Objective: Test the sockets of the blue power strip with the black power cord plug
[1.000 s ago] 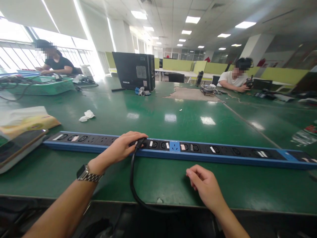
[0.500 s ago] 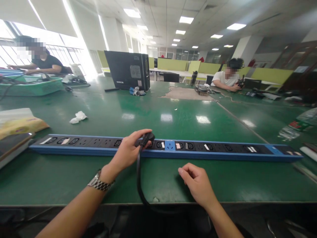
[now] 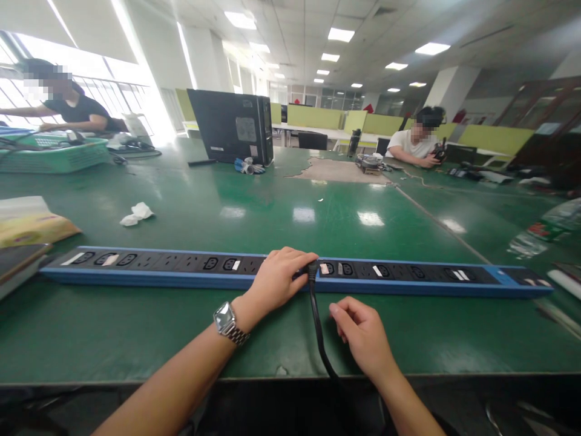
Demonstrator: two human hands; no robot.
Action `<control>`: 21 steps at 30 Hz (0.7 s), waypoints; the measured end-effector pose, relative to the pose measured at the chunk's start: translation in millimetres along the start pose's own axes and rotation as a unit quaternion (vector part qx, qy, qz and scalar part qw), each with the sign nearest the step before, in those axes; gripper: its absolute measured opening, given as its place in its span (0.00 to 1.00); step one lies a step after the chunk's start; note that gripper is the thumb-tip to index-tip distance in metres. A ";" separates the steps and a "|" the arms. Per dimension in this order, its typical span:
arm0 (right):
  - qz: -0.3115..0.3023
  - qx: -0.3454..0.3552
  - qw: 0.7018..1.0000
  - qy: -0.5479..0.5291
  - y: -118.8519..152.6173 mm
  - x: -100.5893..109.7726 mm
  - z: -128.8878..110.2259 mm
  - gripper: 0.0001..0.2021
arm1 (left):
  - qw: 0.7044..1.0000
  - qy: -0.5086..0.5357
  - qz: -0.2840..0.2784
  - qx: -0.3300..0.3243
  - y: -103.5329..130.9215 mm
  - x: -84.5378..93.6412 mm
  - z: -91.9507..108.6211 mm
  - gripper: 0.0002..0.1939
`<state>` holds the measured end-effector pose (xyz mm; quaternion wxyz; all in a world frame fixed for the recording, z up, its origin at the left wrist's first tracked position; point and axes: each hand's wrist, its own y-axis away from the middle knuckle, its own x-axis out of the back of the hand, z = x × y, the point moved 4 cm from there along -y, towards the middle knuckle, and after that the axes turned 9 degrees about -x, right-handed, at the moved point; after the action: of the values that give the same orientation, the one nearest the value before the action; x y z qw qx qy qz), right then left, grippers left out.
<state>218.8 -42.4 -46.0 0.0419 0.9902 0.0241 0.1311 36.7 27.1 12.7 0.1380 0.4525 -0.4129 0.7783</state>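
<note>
A long blue and black power strip (image 3: 172,274) lies across the green table, with several sockets along its top. Fingers of my left hand (image 3: 282,277) grip a black plug (image 3: 311,269) over the strip's middle, just left of a socket with a pinkish label. From the plug, a thick black cable (image 3: 320,339) hangs down past the table's front edge. My right hand (image 3: 361,330) is loosely curled above the table in front of the strip, right of the cable; nothing shows between its fingers. The plug's prongs are hidden.
The green table (image 3: 204,212) carries crumpled tissue (image 3: 137,214), a green basket (image 3: 59,156), a black computer case (image 3: 229,127), gloves (image 3: 249,166) and a plastic bottle (image 3: 547,227). One person (image 3: 84,114) sits at the back left, another (image 3: 415,145) at the back right.
My left hand has moved right along the strip with the plug, from left of the blue socket section to over it. The cable has swung right with it. My right hand has hardly moved.
</note>
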 end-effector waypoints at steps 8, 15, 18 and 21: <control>0.099 0.061 0.991 0.070 -6.0 23.8 -70.9 0.23 | 0.993 0.036 0.103 -0.040 -18.5 5.8 36.8 0.21; 0.110 0.075 0.924 0.360 -43.8 78.1 -100.1 0.18 | 0.994 0.059 0.086 -0.037 -38.3 -1.1 42.0 0.36; 0.090 0.048 0.917 0.386 -62.8 99.3 -82.1 0.16 | 1.000 -0.027 0.015 -0.006 -27.8 -12.7 24.9 0.32; 0.061 0.029 0.921 0.384 -72.2 104.8 -69.5 0.16 | 0.997 -0.064 -0.035 0.014 -19.4 -21.9 15.2 0.29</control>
<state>299.0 41.0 41.4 -0.0072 0.8644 -0.0181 0.5025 69.1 31.0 8.7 0.1313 0.5176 -0.3938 0.7482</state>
